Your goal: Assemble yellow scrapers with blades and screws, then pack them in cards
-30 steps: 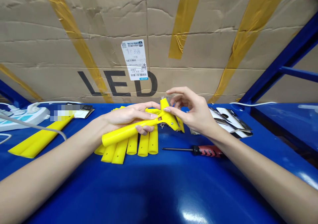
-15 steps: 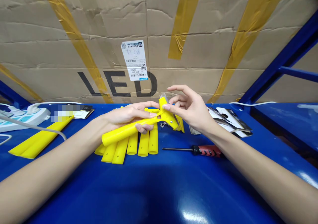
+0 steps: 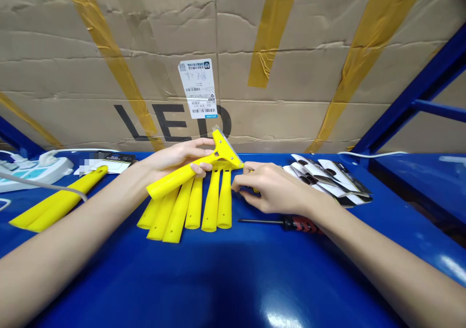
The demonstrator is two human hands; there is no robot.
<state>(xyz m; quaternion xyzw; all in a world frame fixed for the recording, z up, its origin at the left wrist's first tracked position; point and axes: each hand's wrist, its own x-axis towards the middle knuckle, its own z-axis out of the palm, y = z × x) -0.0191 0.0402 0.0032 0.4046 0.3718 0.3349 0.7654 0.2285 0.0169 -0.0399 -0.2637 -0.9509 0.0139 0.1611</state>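
Observation:
My left hand (image 3: 178,159) is closed round a yellow scraper (image 3: 176,180), near the joint of handle and head. The scraper's wide head points up and to the right, with a clear strip along its far edge and small screws in its face. My right hand (image 3: 271,189) is low over the table, just right of the scraper head. Its fingers curl toward the thumb; what they hold, if anything, is hidden. Under the held scraper, several yellow handles (image 3: 210,202) lie side by side, hollow ends toward me. A yellow piece shows partly behind my right fingers.
A screwdriver (image 3: 287,223) with a red and black handle lies below my right wrist. Folded printed cards (image 3: 327,177) are at the right. More yellow handles (image 3: 60,199) and a white power strip (image 3: 40,175) with cables lie left. A large carton (image 3: 163,37) stands behind the blue table.
My right hand has left the scraper head and moved down to the table, covering where small screws lay. My left hand has shifted the scraper left, its head now turned upward.

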